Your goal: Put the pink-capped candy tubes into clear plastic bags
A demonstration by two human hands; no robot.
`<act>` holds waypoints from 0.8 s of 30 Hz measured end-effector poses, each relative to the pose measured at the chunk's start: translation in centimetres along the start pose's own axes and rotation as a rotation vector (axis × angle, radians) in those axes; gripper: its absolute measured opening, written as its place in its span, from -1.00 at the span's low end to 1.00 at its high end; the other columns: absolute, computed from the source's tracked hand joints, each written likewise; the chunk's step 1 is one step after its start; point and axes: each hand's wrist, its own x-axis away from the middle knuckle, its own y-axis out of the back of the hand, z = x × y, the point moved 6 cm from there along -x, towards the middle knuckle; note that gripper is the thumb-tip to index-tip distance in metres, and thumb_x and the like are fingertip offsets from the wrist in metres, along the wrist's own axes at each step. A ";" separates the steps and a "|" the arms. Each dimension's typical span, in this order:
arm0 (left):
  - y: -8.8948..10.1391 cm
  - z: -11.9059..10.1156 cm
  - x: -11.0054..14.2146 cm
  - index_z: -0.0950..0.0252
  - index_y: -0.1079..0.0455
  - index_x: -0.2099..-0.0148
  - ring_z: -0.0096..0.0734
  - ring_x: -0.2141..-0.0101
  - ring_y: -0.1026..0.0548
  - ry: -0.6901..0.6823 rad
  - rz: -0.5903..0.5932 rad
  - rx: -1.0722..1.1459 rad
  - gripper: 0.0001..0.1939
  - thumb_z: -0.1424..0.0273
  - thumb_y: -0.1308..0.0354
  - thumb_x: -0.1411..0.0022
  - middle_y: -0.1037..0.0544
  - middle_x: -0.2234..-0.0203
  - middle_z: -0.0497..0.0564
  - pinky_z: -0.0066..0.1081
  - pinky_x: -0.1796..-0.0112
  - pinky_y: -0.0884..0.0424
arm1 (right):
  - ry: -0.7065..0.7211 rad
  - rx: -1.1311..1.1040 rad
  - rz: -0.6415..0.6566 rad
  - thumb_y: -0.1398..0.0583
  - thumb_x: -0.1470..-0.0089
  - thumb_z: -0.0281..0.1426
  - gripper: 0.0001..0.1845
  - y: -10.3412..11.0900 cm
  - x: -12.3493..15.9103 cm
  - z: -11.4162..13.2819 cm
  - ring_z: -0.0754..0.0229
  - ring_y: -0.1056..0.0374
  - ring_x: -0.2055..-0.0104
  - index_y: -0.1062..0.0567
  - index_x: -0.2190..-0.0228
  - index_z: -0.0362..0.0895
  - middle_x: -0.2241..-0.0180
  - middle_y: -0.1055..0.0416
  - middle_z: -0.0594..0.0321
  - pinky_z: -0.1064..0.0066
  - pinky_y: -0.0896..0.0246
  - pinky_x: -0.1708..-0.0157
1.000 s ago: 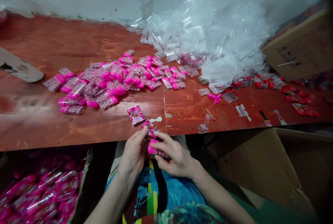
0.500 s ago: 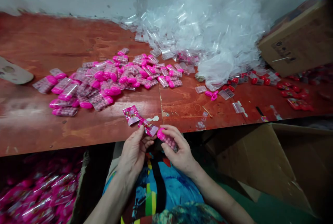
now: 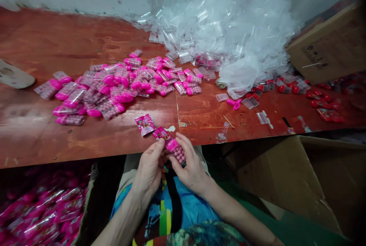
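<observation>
While the left hand [image 3: 150,166] pinches a printed pink sachet [image 3: 161,133] at its near corner, the right hand [image 3: 190,164] grips a small clear candy tube [image 3: 176,151] between thumb and fingers — both just off the near edge of the red-brown surface [image 3: 42,139]. The tube's long axis runs diagonally, its pink cap pointing up-left toward the sachet, its bead-filled end down-right into the palm. Half a second ago the tube sat further right, clear of the sachet; now its cap meets the sachet's lower edge, and the two hands have closed together. The tube is transparent, packed with small pale-pink balls, topped by a bright pink cap. A second sachet [image 3: 145,124] lies flat on the surface just beyond — past it, a heap of filled tubes [image 3: 114,84].
</observation>
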 end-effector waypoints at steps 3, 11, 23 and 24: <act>-0.2 0.5 0.2 0.36 -0.52 0.31 -0.50 0.53 -0.47 0.047 0.017 -0.026 -0.72 0.28 -0.42 0.01 -0.55 0.53 -0.02 -0.53 0.47 -0.38 | 0.045 0.023 0.049 -0.12 -0.20 -0.48 -0.34 -0.6 -0.1 0.0 0.03 -0.04 -0.33 -0.04 -0.27 0.01 -0.30 -0.04 0.03 0.05 -0.11 -0.25; 0.1 -0.8 0.3 0.40 -0.55 0.28 -0.39 0.39 -0.53 -0.020 0.015 0.038 -0.73 0.32 -0.41 -0.01 -0.61 0.39 0.09 -0.43 0.27 -0.45 | -0.217 -0.305 0.042 -0.21 -0.15 -0.37 -0.24 -1.2 1.0 -2.6 0.03 -0.34 -0.11 0.00 -0.27 0.01 -0.16 -0.24 0.02 0.12 -0.32 -0.08; 5.0 -8.8 2.6 0.43 -0.51 0.30 -0.42 0.41 -0.51 -0.371 -0.135 0.134 -0.73 0.29 -0.38 -0.05 -0.58 0.42 0.06 -0.45 0.32 -0.43 | -0.288 -0.851 0.379 -0.11 -0.27 -0.26 -0.55 -9.1 -4.7 2.8 0.37 -0.26 0.51 -0.22 -0.17 0.06 0.29 -0.40 0.26 0.56 -0.19 0.57; 4.6 -8.1 2.6 0.42 -0.50 0.32 -0.47 0.45 -0.49 -0.344 -0.111 0.127 -0.73 0.28 -0.36 -0.07 -0.57 0.45 0.04 -0.48 0.38 -0.41 | -0.338 -0.890 0.384 -0.13 -0.26 -0.25 -0.51 -9.0 -4.1 2.4 0.41 -0.21 0.57 -0.19 -0.18 0.07 0.34 -0.39 0.29 0.58 -0.13 0.61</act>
